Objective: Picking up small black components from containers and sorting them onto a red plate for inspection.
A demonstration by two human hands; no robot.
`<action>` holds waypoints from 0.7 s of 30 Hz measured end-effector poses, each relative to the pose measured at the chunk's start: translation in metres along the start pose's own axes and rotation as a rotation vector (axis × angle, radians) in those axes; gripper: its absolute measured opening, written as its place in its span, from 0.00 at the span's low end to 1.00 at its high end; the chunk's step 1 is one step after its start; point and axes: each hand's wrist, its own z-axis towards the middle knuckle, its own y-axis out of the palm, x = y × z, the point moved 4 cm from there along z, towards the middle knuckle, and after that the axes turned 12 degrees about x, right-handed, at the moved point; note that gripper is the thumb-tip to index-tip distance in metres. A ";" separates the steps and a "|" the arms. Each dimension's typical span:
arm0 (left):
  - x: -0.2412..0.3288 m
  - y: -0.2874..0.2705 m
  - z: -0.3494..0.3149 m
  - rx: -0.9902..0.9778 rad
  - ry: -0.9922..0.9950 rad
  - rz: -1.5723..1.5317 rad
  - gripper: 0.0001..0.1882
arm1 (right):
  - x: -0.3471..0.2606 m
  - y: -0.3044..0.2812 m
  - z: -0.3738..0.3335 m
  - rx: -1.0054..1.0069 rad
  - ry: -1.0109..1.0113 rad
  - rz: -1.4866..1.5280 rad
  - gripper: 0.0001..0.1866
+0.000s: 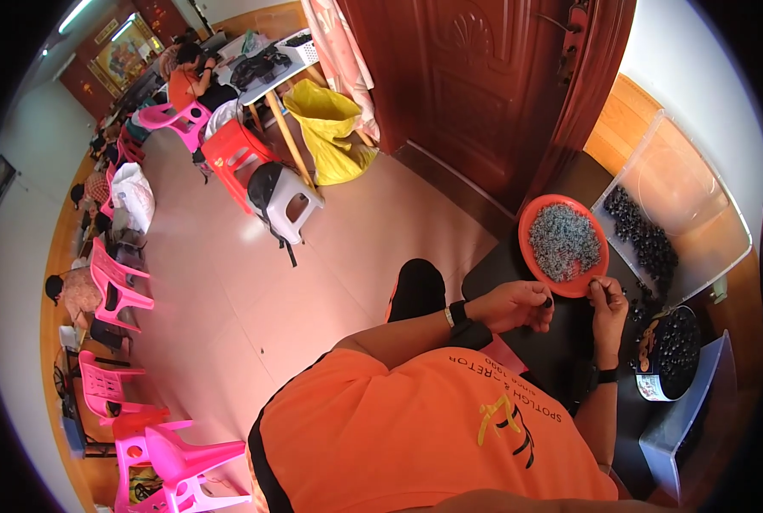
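Note:
My left hand (518, 306) is closed, with a small black part (547, 302) pinched between thumb and fingers. Just to its right, my right hand (609, 309) has thumb and fingertips pressed together at the near rim of a round red bowl (531, 263). Whatever those fingers pinch is too small to make out. A heap of small grey metal pieces (563, 241) fills much of the bowl, which stands on a dark table (501, 261). Several loose black parts (651, 297) lie on the table right of my right hand.
Behind and right stands a clear plastic bin (698, 201) with many black parts. A round container (655, 386) of black pieces and a grey-blue bin (685, 427) are nearer. Past the table are a brown door (475, 94), a yellow bag (326, 128), chairs (240, 158) and people working.

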 end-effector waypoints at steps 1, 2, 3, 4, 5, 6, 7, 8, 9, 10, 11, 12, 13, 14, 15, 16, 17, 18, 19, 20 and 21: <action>0.000 0.000 0.000 -0.001 -0.001 0.001 0.09 | 0.001 0.000 0.001 -0.003 -0.003 0.011 0.05; 0.001 0.001 -0.001 -0.001 0.000 0.005 0.09 | 0.002 -0.001 0.001 -0.006 -0.005 0.022 0.05; 0.001 0.001 -0.001 -0.001 0.002 0.008 0.09 | 0.001 -0.001 0.000 -0.004 -0.005 0.022 0.05; 0.001 0.001 -0.001 -0.001 0.002 0.009 0.09 | -0.001 0.000 -0.001 -0.001 -0.006 0.007 0.05; 0.000 0.000 0.000 -0.005 0.000 0.005 0.09 | -0.003 0.000 -0.001 0.003 -0.006 -0.007 0.05; 0.000 0.000 0.000 -0.010 -0.003 0.000 0.09 | -0.001 0.000 0.000 0.003 -0.006 -0.007 0.05; 0.000 0.000 -0.001 -0.010 -0.004 0.000 0.09 | 0.001 -0.001 0.000 0.000 -0.004 0.005 0.05; 0.000 0.000 -0.001 -0.002 0.003 0.010 0.09 | 0.002 -0.001 0.000 -0.002 -0.001 0.016 0.05; 0.000 0.000 -0.002 0.007 0.009 0.020 0.09 | 0.000 -0.001 0.000 -0.001 0.000 0.015 0.05; 0.000 0.000 -0.002 0.007 0.007 0.020 0.09 | -0.001 -0.001 -0.001 0.003 0.000 0.002 0.05; 0.000 0.000 -0.001 0.007 0.005 0.015 0.09 | -0.002 -0.001 -0.001 0.007 0.000 -0.011 0.05; 0.000 0.000 -0.001 0.007 0.001 0.011 0.09 | -0.001 -0.001 0.000 0.009 0.001 -0.012 0.05; 0.000 0.001 -0.002 0.007 -0.002 0.010 0.09 | 0.001 -0.001 0.000 0.008 -0.002 -0.002 0.05; 0.001 0.002 -0.003 0.022 0.007 0.024 0.09 | 0.003 -0.001 0.001 0.007 -0.005 0.008 0.05; 0.001 0.002 -0.003 0.036 0.016 0.037 0.08 | 0.001 -0.001 0.000 0.009 -0.002 0.008 0.05; 0.001 0.001 -0.003 0.037 0.015 0.037 0.08 | -0.004 0.000 -0.001 0.005 -0.010 0.000 0.05; 0.001 0.001 -0.003 0.033 0.014 0.032 0.08 | -0.006 0.000 -0.002 0.000 -0.018 -0.008 0.05; 0.001 0.001 -0.003 0.029 0.014 0.028 0.08 | -0.004 0.000 -0.002 0.000 -0.018 -0.008 0.05; 0.001 0.001 -0.003 0.027 0.012 0.028 0.08 | -0.001 0.000 -0.001 -0.001 -0.019 0.001 0.05; 0.001 0.001 -0.003 0.034 0.011 0.031 0.08 | 0.000 -0.001 -0.001 -0.002 -0.021 0.010 0.05; 0.001 0.001 -0.003 0.041 0.011 0.034 0.09 | -0.001 -0.001 -0.001 0.000 -0.021 0.008 0.05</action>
